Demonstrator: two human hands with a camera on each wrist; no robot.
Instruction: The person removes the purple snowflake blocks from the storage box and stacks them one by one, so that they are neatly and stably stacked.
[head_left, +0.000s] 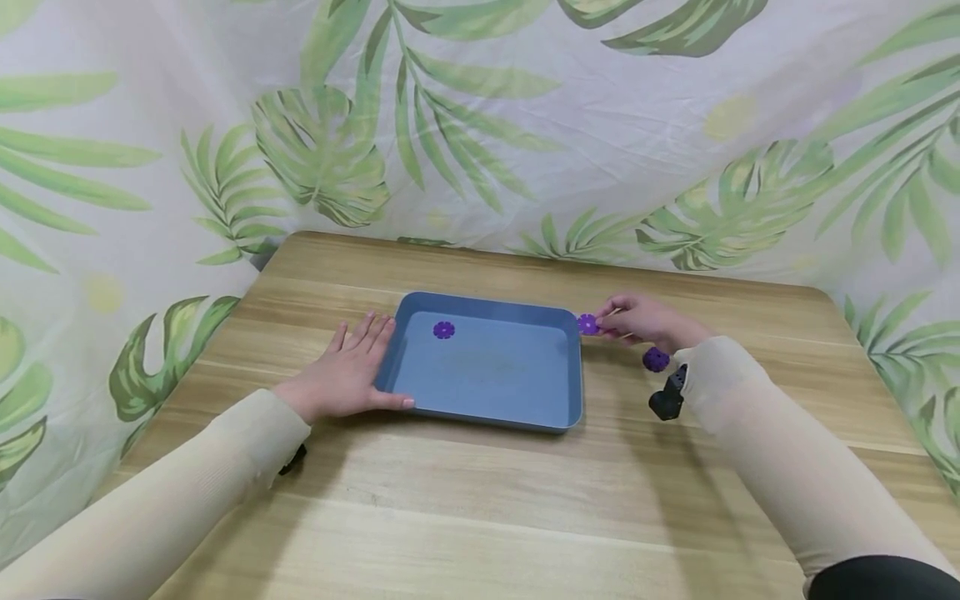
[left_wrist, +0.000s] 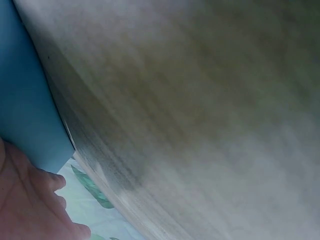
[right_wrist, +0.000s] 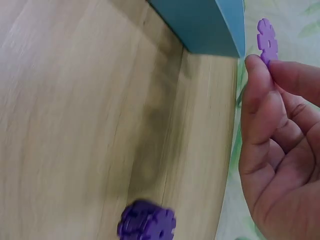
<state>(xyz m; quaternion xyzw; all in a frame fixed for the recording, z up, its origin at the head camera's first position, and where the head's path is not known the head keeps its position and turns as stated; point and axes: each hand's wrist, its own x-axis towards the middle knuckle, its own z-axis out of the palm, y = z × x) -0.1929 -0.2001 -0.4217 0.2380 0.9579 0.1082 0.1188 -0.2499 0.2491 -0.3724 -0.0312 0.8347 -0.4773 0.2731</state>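
Note:
A blue tray [head_left: 495, 400] lies on the wooden table, with one purple notched disc [head_left: 444, 330] inside it near the back left. My left hand [head_left: 351, 375] rests with spread, straight fingers on the tray's left edge; the left wrist view catches part of that hand [left_wrist: 30, 200] beside the blue wall. Between thumb and forefinger, my right hand [head_left: 637, 321] pinches another purple disc [right_wrist: 268, 41], held up by the tray's right rim. A stack of purple discs [head_left: 656, 360] stands on the table below the right wrist, also visible at the bottom of the right wrist view.
The wooden table [head_left: 450, 517] extends around the tray. A leaf-printed cloth [head_left: 480, 125] hangs behind its far edge. A black wrist camera [head_left: 667, 400] hangs under the right sleeve, near the disc stack.

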